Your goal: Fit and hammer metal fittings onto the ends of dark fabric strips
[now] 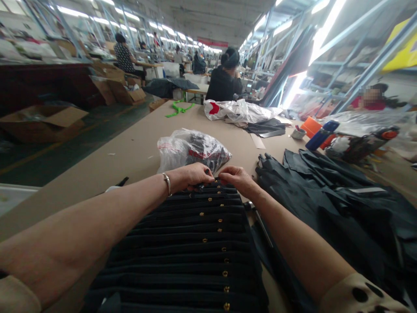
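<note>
A row of dark fabric strips (pixel 182 252) lies overlapped in front of me, with small gold-coloured metal pieces (pixel 224 274) along its right part. At the far end of the row, my left hand (pixel 197 176) is closed around small black pieces. Opposite it, my right hand (pixel 237 178) pinches at the top strip's edge, its fingertips almost meeting the left ones; what lies between them is too small to make out. Just beyond both hands sits a clear plastic bag (pixel 195 150) with red print and dark contents.
Dark fabric pieces (pixel 312 195) are heaped on the right. A metal rod-like tool (pixel 262 226) lies beside the strips. Farther back are a white plastic bag (pixel 241 111), green strap (pixel 179 108), blue bottle (pixel 322 135) and small cup (pixel 297 133). A person (pixel 224 78) sits beyond the table (pixel 130 152).
</note>
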Available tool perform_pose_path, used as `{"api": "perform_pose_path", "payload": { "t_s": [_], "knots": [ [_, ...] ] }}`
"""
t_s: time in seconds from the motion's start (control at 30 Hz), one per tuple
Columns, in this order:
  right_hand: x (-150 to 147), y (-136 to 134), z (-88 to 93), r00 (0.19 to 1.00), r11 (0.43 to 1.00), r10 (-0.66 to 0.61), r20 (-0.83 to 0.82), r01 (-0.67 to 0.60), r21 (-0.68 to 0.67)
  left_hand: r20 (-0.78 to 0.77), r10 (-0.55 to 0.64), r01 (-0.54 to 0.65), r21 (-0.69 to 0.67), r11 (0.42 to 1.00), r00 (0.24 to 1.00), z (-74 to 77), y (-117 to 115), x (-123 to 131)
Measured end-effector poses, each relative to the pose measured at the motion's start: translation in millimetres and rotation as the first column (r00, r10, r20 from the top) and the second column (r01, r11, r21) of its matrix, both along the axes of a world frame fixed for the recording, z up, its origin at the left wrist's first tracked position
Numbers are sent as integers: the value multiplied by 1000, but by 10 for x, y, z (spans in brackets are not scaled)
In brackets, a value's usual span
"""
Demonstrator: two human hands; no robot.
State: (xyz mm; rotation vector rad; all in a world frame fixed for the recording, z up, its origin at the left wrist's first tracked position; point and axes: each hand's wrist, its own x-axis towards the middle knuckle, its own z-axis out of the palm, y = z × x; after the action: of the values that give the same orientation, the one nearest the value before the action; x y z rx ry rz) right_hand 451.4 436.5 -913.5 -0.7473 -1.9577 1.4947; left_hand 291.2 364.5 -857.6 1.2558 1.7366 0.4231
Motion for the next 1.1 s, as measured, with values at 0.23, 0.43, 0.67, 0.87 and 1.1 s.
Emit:
{"api": "perform_pose_path", "payload": {
  "t_s": [0.23,0.43,0.67,0.87,1.1],
  "knots": [
    [-85,86,-199,932,977,-140,335,74,202,-316,-74,78,-1,997,946,-126,160,112],
    [-84,108,-229,867,943,-174,467,10,332,-415,-125,120,-38,992,901,-167,205,188],
    [-80,150,-245,850,926,-151,505,-57,373,-408,-139,141,-25,990,902,-154,218,209],
    [-25,203,-291,859,949,-71,507,-99,300,-393,-129,130,-24,991,911,-145,207,199],
    [-82,163,-190,795,916,-129,592,-132,378,-432,-160,150,-58,987,888,-124,198,250]
  ]
}}
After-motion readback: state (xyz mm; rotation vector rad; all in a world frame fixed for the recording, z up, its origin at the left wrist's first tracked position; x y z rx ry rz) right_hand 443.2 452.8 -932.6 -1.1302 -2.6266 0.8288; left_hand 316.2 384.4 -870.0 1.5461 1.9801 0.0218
